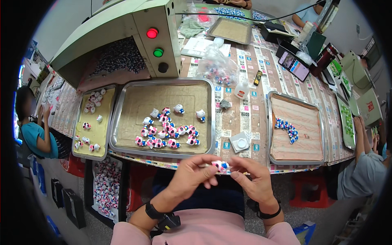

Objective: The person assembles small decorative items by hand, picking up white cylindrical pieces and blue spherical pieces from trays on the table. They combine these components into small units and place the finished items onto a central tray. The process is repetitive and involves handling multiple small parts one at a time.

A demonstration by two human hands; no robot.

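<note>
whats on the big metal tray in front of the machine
Small pink, white and blue figures sit on the tray, mostly toward its near side, on a tan liner. The liner covers the tray's floor, so that cannot be seen.

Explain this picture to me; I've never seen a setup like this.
There is no robot: a person works with two bare hands. The single picture comes from a wide fisheye camera on their head, looking down, so straight edges bend. The left hand pinches a small white, pink and blue figurine; the right hand is close beside it, contact unclear. On the paper-covered table stand a large silver metal tray with similar figurines, a narrow yellow-lined tray at left, and a pink-lined metal tray at right. The beige boxy machine carries red and green lights.
</note>
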